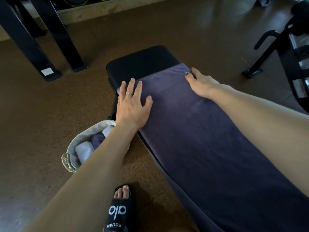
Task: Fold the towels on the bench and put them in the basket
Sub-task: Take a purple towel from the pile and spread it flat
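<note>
a dark purple towel (200, 131) lies spread lengthwise along the black padded bench (142, 61), covering all but its far end. the left hand (133, 104) rests flat on the towel's far left corner, fingers splayed and grasping nothing; the right hand (201, 83) lies at the far right corner, fingers curled over the edge, though whether it pinches the cloth i cannot tell. both seem placed to smooth the towel or take its far corners for a fold. just left of the bench, on the brown speckled floor (41, 114), stands a pale fabric basket (73, 148) already holding folded towels. dark gym frames stand around
</note>
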Motion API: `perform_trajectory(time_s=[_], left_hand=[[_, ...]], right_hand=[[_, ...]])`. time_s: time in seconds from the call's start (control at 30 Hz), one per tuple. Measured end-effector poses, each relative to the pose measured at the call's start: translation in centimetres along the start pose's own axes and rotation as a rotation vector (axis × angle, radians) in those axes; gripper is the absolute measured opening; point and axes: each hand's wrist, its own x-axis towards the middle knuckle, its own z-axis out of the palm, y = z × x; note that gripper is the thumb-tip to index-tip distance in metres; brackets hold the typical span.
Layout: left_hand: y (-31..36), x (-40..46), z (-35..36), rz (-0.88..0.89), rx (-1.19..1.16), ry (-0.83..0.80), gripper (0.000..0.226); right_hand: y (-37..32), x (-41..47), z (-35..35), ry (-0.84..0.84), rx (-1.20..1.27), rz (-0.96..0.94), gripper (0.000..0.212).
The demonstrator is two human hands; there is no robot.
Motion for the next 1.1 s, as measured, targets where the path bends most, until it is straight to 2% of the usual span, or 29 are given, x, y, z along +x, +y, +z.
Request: perform_trajectory(time_s=[0.1,0.23,0.37,0.47,0.53,0.63,0.73,0.8,0.9,0.97,1.1], left_hand=[[0.6,-1.1,-0.7,-0.045,0.138,-0.048,0.067],[2.8,-4.5,-2.0,-0.025,0.383,-0.138,0.068],[7.4,-10.4,-2.2,0.261,0.394,-0.338,0.069],[10.9,-16.2,-2.1,0.449,0.315,-0.502,0.055],[12.7,-19.8,-2.0,0.601,0.380,-0.549,0.046],[14.6,-24.0,-1.8,0.738,0.397,-0.676,0.046],[15.7,-27.1,-1.1,0.859,0.428,-0.727,0.053],[16.3,-28.5,-0.9,0.912,0.466,-0.717,0.044],[16.7,-29.3,-1.1,0.949,0.484,-0.689,0.026],[16.4,-29.5,-1.6,0.877,0.405,-0.767,0.013],[15.3,-29.4,-2.6,0.787,0.362,-0.866,0.009]], right_hand=[[1.6,-2.9,0.3,0.102,-0.084,-0.008,0.064],[4.8,-8.8,1.4,0.142,-0.111,-0.019,0.061],[8.4,-14.7,2.3,0.149,0.001,0.008,0.059],[11.4,-18.8,1.9,0.133,0.022,0.050,0.059],[13.5,-21.2,1.2,0.106,0.019,0.094,0.057],[16.3,-24.1,0.6,0.096,0.013,0.178,0.057],[18.3,-26.6,0.5,0.082,-0.019,0.224,0.060],[19.4,-27.9,0.6,0.100,-0.067,0.238,0.059],[20.5,-29.2,0.4,0.147,-0.097,0.243,0.051],[21.4,-29.8,0.1,0.179,-0.011,0.240,0.044],[23.1,-30.0,-0.6,0.316,0.201,0.232,0.036]])
